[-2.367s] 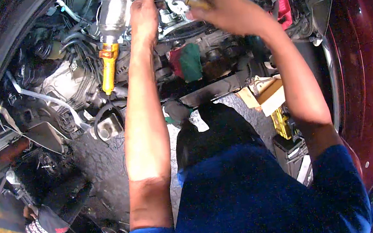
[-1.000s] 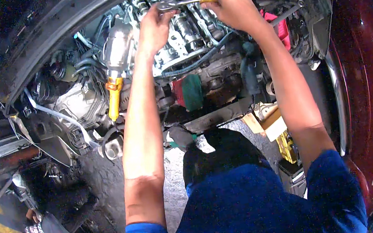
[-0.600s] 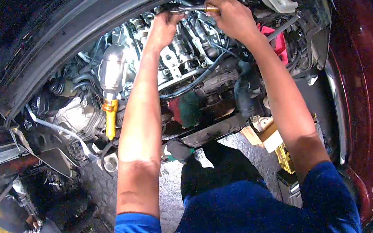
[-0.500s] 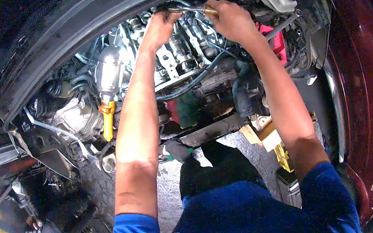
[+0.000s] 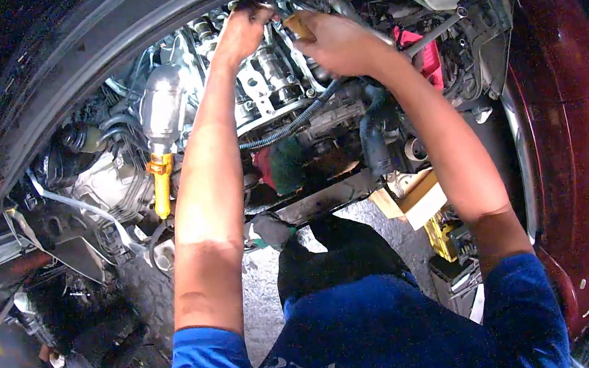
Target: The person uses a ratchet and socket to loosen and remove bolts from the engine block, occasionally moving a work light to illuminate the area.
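Both my arms reach across an opened engine with a bare metal cylinder head (image 5: 262, 104) and its shafts exposed. My right hand (image 5: 337, 44) is closed around the amber handle of a screwdriver (image 5: 296, 28), over the right side of the head. Its shaft is hard to make out now. My left hand (image 5: 244, 34) is beside it at the far edge of the head, fingers bent and pinched together. What they hold, if anything, is hidden by the fingers and shadow.
A lit work lamp (image 5: 164, 186) with a yellow handle stands left of my left forearm. Above hangs the dark hood edge (image 5: 151, 25). On the right are a red plastic container (image 5: 432, 66), a wrench (image 5: 440, 31) and a red car panel (image 5: 575, 160). Below lies a cardboard box (image 5: 422, 201).
My right hand has moved left and slightly nearer, turning the screwdriver so that its handle points differently. My left hand has shifted slightly left. The whole view has shifted a little.
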Demonstrator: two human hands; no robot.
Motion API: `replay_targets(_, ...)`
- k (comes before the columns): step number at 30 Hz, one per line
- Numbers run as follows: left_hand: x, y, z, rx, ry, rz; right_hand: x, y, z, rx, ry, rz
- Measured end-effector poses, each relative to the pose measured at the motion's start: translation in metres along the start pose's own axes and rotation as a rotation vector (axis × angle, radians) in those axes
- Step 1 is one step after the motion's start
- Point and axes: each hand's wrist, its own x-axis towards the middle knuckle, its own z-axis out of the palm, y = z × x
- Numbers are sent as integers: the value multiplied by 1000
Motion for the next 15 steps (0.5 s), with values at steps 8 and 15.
replay_targets(8, -9, 17, -8, -118, -119, -45, 7, 3, -8, -240, 171, -67)
replay_targets(15, -7, 25, 3, -309, -34, -24, 31, 38, -4, -619, 506, 110)
